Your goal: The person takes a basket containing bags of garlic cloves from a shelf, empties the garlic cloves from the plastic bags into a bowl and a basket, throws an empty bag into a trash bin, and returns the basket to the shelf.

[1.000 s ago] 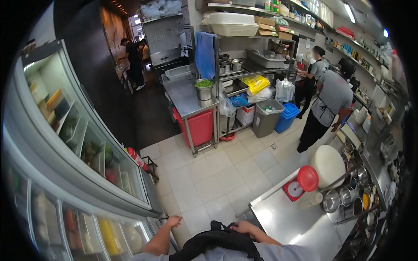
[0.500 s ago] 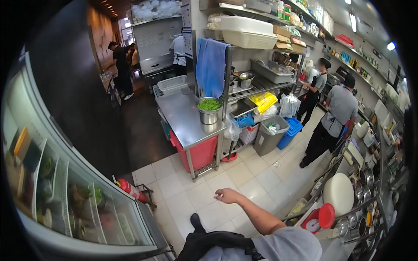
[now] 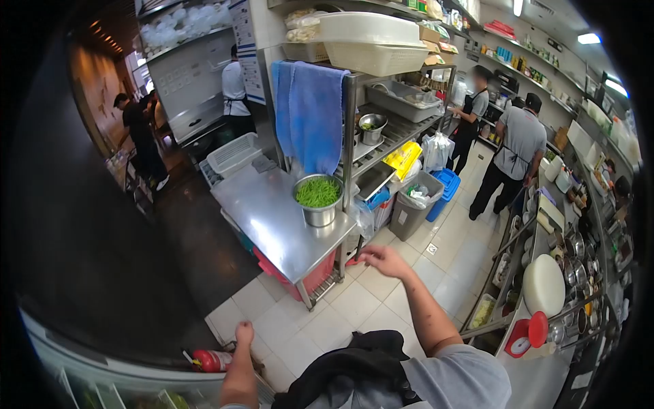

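My right hand reaches out over the floor near the front corner of a steel table, fingers loosely bent and apart, with nothing in it. My left hand hangs lower, above the floor tiles and close to a red fire extinguisher; its fingers are curled into a loose fist, and no object shows in it. On the table stands a steel pot heaped with cut green vegetables, beyond my right hand and not touched.
A blue towel hangs from a metal rack beside the pot. A grey bin and a blue bin stand on the floor. Right, a counter carries a red scale and pans. Co-workers stand further back. A glass-fronted fridge is lower left.
My view has turned and come nearer the steel table. My left hand has come into sight, and my right hand has moved up and to the right. The fridge has dropped mostly out of view.
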`<move>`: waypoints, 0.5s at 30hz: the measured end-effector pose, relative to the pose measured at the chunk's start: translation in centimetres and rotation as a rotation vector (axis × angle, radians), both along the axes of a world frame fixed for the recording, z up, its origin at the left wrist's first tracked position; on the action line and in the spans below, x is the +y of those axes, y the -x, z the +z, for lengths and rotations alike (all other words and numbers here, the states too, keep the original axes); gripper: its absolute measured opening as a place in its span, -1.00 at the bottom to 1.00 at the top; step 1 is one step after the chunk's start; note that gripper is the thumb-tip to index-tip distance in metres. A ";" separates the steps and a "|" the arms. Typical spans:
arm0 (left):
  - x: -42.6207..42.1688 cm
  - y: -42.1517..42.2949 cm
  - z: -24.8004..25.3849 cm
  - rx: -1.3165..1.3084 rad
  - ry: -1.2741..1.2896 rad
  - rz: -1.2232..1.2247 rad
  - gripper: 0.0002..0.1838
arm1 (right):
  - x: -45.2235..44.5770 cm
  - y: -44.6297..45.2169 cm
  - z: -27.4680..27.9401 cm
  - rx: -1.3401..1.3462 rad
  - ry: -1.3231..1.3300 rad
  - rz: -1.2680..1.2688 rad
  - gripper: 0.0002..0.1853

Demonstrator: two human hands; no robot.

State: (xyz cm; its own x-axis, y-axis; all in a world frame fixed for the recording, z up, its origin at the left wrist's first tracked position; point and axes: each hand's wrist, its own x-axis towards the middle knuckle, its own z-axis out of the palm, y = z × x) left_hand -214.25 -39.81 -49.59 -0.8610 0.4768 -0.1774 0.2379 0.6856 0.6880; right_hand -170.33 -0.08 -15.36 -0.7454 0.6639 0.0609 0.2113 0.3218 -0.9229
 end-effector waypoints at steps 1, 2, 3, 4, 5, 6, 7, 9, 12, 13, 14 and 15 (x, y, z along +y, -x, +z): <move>3.8 2.3 2.9 0.050 -0.021 -0.033 -0.64 | 2.1 0.4 1.1 0.050 0.026 -0.036 -0.67; 7.5 4.0 5.6 0.111 -0.191 -0.116 -0.67 | 4.1 0.8 2.5 0.062 -0.032 -0.086 -0.67; 11.2 4.8 9.4 0.170 -0.361 -0.194 -0.70 | 6.2 1.2 4.0 0.072 -0.090 -0.131 -0.67; 14.9 3.7 15.8 0.145 -0.415 -0.219 -0.72 | 8.0 1.8 5.6 0.144 -0.081 -0.168 -0.67; 18.7 2.8 21.7 0.123 -0.472 -0.241 -0.75 | 9.8 2.5 7.4 0.219 -0.075 -0.202 -0.68; 22.3 3.4 25.0 0.159 -0.509 -0.312 -0.73 | 11.7 3.1 9.6 0.242 -0.101 -0.235 -0.68; 25.2 3.9 27.4 0.192 -0.540 -0.381 -0.72 | 13.4 3.3 11.5 0.261 -0.120 -0.267 -0.68; 30.9 4.5 31.8 0.143 -0.631 -0.443 -0.73 | 18.3 4.1 13.9 0.381 -0.159 -0.309 -0.64; 37.9 4.0 39.9 0.286 -0.657 -0.580 -0.75 | 24.5 5.6 18.9 0.534 -0.270 -0.411 -0.54; 39.9 4.4 41.9 0.289 -0.653 -0.581 -0.75 | 26.6 6.1 20.5 0.560 -0.327 -0.436 -0.49; 41.8 4.8 43.5 0.334 -0.660 -0.651 -0.75 | 28.3 7.0 22.0 0.606 -0.397 -0.482 -0.41; 43.5 5.1 45.0 0.376 -0.668 -0.721 -0.74 | 29.8 7.8 23.6 0.648 -0.467 -0.528 -0.32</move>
State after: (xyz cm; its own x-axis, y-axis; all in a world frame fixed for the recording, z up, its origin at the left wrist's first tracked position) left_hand -219.39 3.67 -4.62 -0.2794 0.8004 0.5303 0.7156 -0.1947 0.6709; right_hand -178.13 29.69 8.23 -0.0855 0.7087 0.7003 -0.0718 0.6967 -0.7138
